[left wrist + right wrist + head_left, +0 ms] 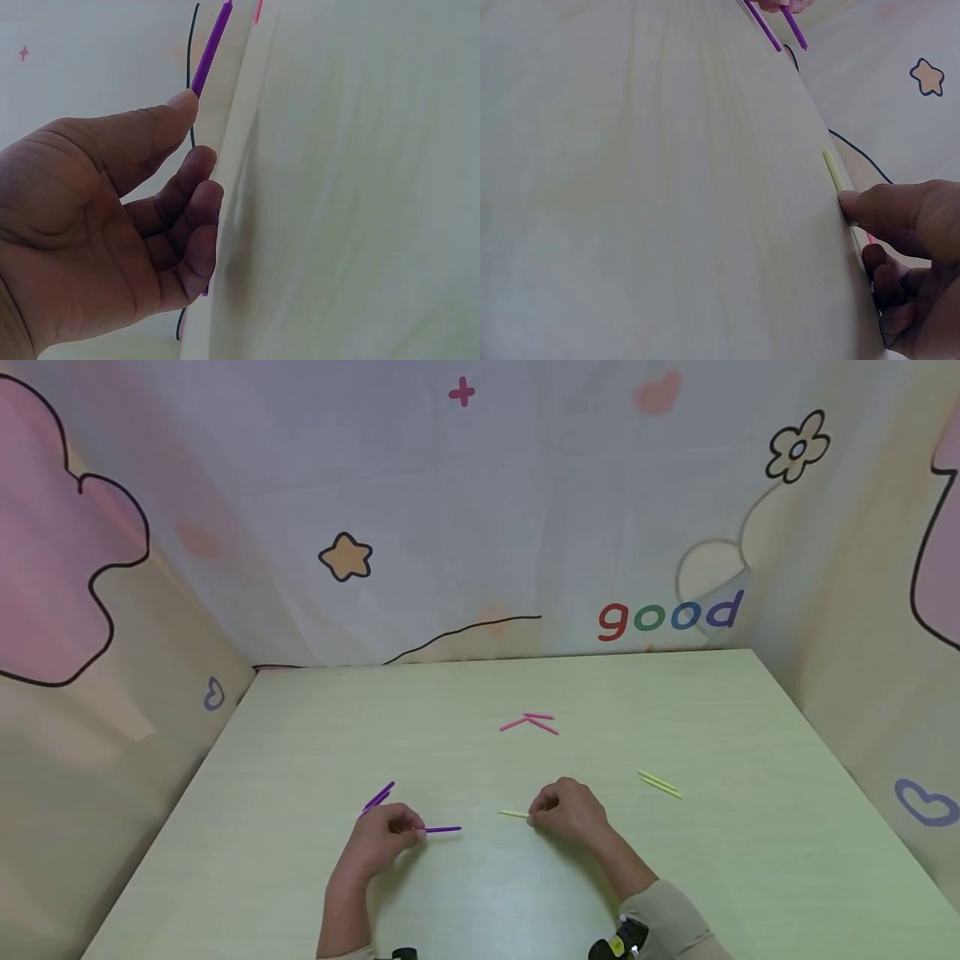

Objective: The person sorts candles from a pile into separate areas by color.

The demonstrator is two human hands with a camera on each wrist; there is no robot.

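Observation:
My left hand (384, 837) pinches one end of a thin purple candle (444, 829), which points right, toward the middle of the table. In the left wrist view the thumb presses on that purple candle (212, 49) while the other fingers curl inward. Opposite it, my right hand (573, 810) holds a pale yellow candle (513, 814) by its right end, its free tip pointing left. The right wrist view shows this yellow candle (834, 169) low over or touching the tabletop; I cannot tell which. A gap separates the two held candles.
More purple candles (378, 795) lie just beyond the left hand, partly hidden. Three pink candles (542, 727) lie loosely together farther back. Yellow candles (660, 783) rest side by side to the right. Printed cloth walls (480, 527) enclose the pale table (480, 910) at back and sides.

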